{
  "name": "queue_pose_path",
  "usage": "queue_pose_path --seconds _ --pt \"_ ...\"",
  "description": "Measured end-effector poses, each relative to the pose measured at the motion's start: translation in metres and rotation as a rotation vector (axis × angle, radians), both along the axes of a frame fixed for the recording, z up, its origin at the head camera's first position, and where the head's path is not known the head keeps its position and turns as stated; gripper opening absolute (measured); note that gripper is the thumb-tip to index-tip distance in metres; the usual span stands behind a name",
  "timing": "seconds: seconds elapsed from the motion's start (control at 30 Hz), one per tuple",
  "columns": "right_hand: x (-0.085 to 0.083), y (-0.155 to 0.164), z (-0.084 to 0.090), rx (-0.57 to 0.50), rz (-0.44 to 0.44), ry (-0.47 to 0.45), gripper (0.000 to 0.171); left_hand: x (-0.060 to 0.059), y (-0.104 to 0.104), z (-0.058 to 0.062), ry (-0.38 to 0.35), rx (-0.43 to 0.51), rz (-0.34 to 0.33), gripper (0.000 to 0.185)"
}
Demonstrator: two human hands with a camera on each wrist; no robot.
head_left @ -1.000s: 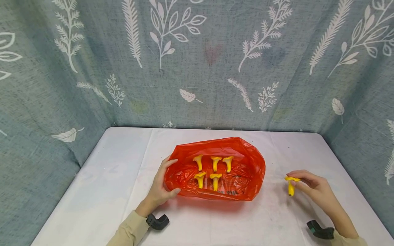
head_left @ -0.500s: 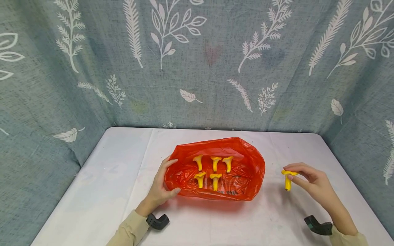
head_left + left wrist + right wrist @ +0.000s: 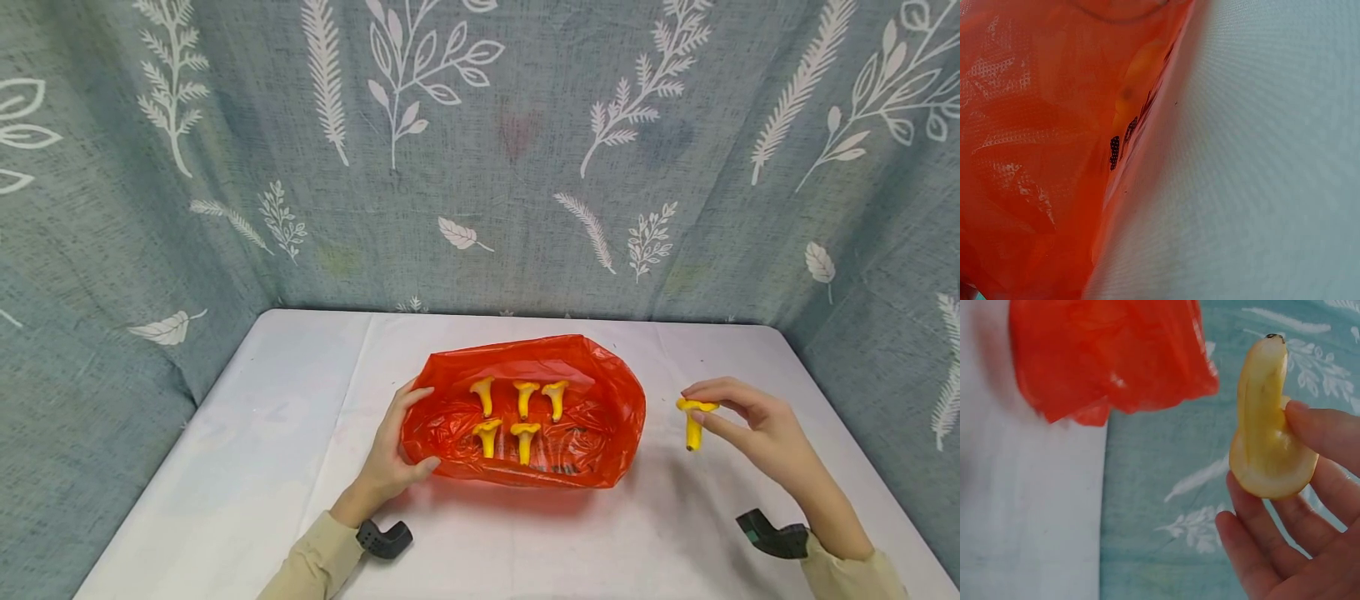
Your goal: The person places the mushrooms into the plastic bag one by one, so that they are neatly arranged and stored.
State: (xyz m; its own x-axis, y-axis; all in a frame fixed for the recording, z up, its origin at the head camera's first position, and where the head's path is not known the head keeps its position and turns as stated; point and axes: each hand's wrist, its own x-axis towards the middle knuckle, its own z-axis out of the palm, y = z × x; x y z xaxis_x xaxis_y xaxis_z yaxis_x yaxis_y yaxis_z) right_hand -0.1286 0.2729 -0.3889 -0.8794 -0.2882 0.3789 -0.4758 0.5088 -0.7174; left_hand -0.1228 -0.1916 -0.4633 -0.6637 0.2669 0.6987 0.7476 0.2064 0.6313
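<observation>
Here the right hand pinches a yellow toy mushroom by its cap, thumb under the rim and fingertips over the top, so the stem hangs straight down, clear of the counter. The right wrist view shows the same hold from below: the cap sits cradled in the curled fingers and the stem points away from the palm, a light grip that leaves the piece free to be set down stem-first or dropped. The mushroom is off the surface at about 3 o'clock from the red plastic bag, near its right edge but apart from it.

The left hand rests at the bag's 9 o'clock side, thumb curled over the near rim and fingers round the far rim, gripping the thin film. Judging by that hold, it is there to keep the mouth spread and stop the light plastic from sliding or folding shut. The left wrist view shows only crumpled red film against the white counter.

Inside the bag five more yellow mushrooms lie in two rows, three toward 12 o'clock and two toward 6 o'clock, leaving a gap at the near right. A leaf-printed curtain encloses the counter.
</observation>
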Motion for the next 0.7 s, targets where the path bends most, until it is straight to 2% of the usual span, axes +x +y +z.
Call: queue_pose_path --seconds 0.23,0.37,0.43,0.63,0.7 --pt "-0.004 -0.012 0.016 0.044 0.023 0.000 0.024 0.001 0.000 0.002 -0.004 -0.001 -0.001 0.073" --pt "-0.007 -0.021 0.026 0.043 0.087 0.026 0.027 0.000 0.000 0.001 0.000 -0.002 0.002 0.073" --pt "-0.009 -0.026 0.031 0.058 0.107 0.040 0.028 -0.003 -0.002 -0.004 0.004 0.002 0.001 0.074" --pt "-0.016 -0.042 0.042 0.120 0.136 0.055 0.026 -0.016 -0.010 -0.033 0.012 0.004 0.004 0.083" --pt "-0.018 -0.047 0.046 0.143 0.148 0.058 0.024 -0.018 -0.011 -0.038 0.006 0.000 0.005 0.085"
